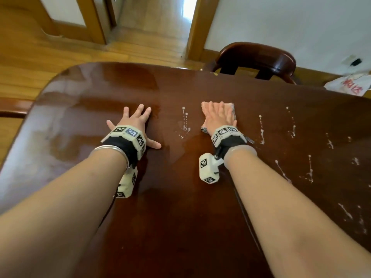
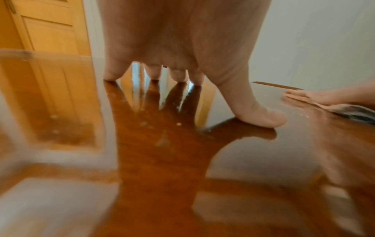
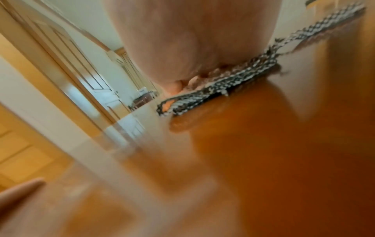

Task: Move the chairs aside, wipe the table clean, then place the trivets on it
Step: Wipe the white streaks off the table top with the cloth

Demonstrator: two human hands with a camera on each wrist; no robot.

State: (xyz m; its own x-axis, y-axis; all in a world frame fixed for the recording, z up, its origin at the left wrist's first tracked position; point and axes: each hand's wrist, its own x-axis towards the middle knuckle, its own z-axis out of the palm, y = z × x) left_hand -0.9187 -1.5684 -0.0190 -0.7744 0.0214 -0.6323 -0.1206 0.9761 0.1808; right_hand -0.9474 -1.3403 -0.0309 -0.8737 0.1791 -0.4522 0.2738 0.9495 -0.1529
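Note:
The dark glossy wooden table (image 1: 180, 217) fills the head view. My left hand (image 1: 138, 121) lies spread on it with straight fingers, fingertips (image 2: 178, 77) and thumb touching the wood. My right hand (image 1: 217, 117) presses flat on a pink cloth (image 1: 231, 111) with a grey checked edge (image 3: 223, 86). White dried streaks (image 1: 262, 133) mark the table to the right of the cloth, and a smaller patch (image 1: 185, 121) lies between my hands. A dark wooden chair (image 1: 255, 61) stands at the far edge, right of centre.
Part of another chair (image 1: 12, 107) shows at the left edge. A white bag with red characters (image 1: 349, 85) lies beyond the table's far right. Behind are a wooden floor (image 1: 30, 57), an open doorway (image 1: 160, 23) and a white wall.

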